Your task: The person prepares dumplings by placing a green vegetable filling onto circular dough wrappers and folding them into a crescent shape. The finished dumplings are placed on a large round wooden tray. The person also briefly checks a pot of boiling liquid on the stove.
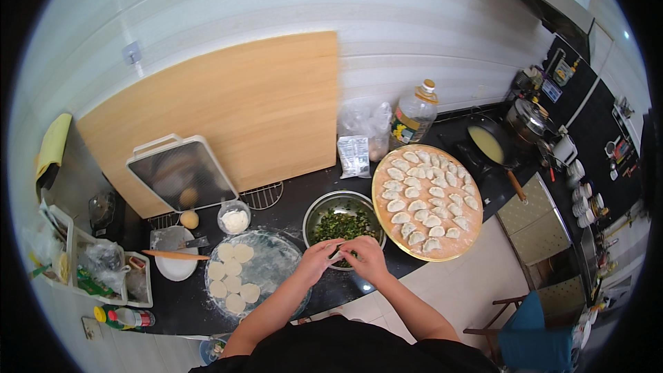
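Both hands meet over the near rim of a steel bowl (310, 217) that holds chopped green filling (344, 225). Between the fingertips is a pale dumpling wrapper (336, 257), mostly covered by the fingers; how far its edge is closed cannot be made out. My left hand (317, 260) grips it from the left, my right hand (366, 256) from the right. Left of the bowl lies a floured round glass board (274, 256) with several flat wrappers (233, 284). To the right, a round tray (386, 235) carries many folded dumplings (436, 202) in rows.
A tub of flour (234, 220), a rolling pin (176, 255) across a white plate (176, 269), and storage baskets (98, 295) stand left. Behind are a large wooden board (248, 109) and an oil bottle (414, 114). A frying pan (487, 142) sits right, its handle jutting out.
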Demonstrator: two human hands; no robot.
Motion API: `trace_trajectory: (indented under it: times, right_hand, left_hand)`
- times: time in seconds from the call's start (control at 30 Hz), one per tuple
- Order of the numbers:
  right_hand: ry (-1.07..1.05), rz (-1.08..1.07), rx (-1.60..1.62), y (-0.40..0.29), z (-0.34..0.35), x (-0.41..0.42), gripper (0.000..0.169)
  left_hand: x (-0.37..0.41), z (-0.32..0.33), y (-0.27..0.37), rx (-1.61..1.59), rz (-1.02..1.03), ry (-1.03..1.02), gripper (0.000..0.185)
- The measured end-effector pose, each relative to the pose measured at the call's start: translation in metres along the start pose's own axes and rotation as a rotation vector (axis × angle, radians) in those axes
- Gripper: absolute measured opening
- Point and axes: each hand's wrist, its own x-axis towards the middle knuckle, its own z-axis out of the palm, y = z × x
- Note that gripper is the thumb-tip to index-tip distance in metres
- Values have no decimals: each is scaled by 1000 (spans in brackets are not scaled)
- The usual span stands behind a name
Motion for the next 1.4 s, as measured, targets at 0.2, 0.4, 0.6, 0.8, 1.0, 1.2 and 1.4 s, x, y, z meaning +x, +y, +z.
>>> trace_trajectory:
  times: [0.2,0.4,0.6,0.8,1.0,1.2,1.4]
  right_hand:
    - [1,34,14,5,-5,-1,12]
    - [51,33,-22,7,-8,1,12]
    - [74,135,5,4,-9,5,12]
    - [88,183,36,6,-4,9,13]
    - [66,238,105,11,1,11,13]
    - [-29,239,132,22,2,8,10]
    - [39,242,117,20,2,9,10]
  left_hand:
    - [8,-1,-5,21,-19,-4,31]
    - [9,5,-2,48,-12,-8,31]
    - [9,7,-2,194,40,-51,36]
    - [12,-3,-6,415,140,-39,41]
    - [13,1,-4,483,234,-30,51]
    - [14,0,-4,420,160,-16,59]
    - [19,-2,-8,655,232,10,44]
